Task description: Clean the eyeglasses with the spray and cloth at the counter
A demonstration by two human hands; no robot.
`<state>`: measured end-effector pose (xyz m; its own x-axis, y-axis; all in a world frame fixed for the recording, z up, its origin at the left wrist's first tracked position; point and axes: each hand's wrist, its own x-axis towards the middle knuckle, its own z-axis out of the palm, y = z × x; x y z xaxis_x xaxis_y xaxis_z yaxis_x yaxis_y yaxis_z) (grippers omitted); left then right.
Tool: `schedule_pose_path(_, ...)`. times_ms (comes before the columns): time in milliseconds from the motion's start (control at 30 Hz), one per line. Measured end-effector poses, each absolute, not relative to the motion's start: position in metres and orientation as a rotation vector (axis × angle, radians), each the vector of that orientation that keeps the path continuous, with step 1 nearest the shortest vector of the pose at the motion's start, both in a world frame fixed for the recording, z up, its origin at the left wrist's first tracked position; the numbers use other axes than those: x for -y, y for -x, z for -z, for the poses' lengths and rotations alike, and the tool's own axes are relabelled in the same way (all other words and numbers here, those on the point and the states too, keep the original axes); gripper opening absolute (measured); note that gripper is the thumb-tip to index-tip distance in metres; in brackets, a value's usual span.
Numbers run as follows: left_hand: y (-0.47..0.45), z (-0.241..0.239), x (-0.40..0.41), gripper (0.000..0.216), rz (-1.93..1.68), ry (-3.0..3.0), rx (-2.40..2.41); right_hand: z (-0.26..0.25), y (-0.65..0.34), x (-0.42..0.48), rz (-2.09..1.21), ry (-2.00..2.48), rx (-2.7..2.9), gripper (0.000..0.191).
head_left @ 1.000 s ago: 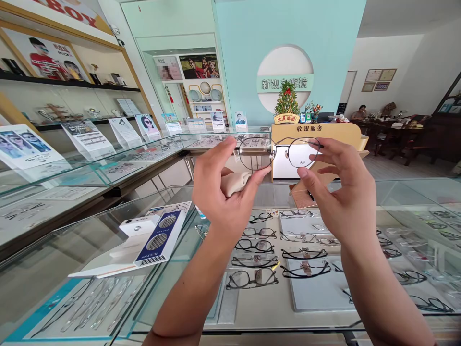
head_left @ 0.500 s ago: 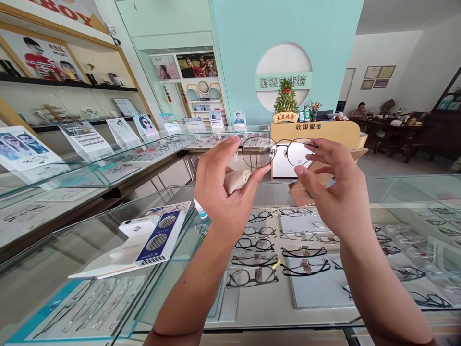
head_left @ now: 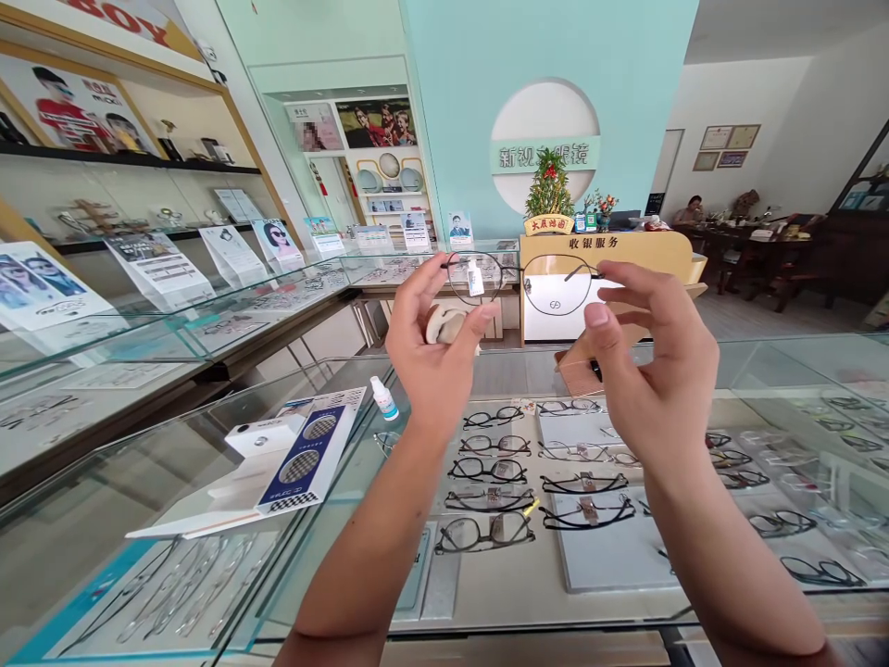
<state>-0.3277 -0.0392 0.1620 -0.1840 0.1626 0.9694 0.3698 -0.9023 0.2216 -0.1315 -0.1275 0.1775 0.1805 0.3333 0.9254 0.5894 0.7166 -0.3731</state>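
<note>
I hold a thin dark round-rimmed pair of glasses (head_left: 524,278) up in front of me with both hands. My left hand (head_left: 434,357) pinches its left lens rim, where a small white tag hangs, and keeps a beige cloth (head_left: 444,322) tucked in the palm. My right hand (head_left: 653,366) pinches the right lens rim between thumb and fingers. Both hands hover above a glass display counter (head_left: 333,519).
Under the glass lie several rows of spectacle frames (head_left: 490,472) on white trays. A small dropper bottle (head_left: 383,398) and a blue-and-white box (head_left: 306,461) stand on the counter at left. More glass cases and shelves run along the left; a cashier desk (head_left: 604,278) stands behind.
The glasses have turned and shifted slightly left and upward in my fingers; the tag now shows on the left lens. The dropper bottle has come into view below my left hand.
</note>
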Motion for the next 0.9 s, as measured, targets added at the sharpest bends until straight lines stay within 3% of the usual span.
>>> schedule_pose_path(400,0.317,-0.155,0.047,0.061,2.098,1.685,0.703,-0.178,0.126,0.110,-0.076,0.698,1.267,0.016)
schedule_pose_path(667,0.313,-0.154,0.058,0.061,2.063,1.672,0.669,-0.179,0.124,0.097,-0.375,0.712,1.177,0.019)
schedule_pose_path(900,0.312,-0.152,0.050,0.063,2.096,1.675,0.572,-0.176,0.124,0.095,-0.281,0.646,1.218,0.019)
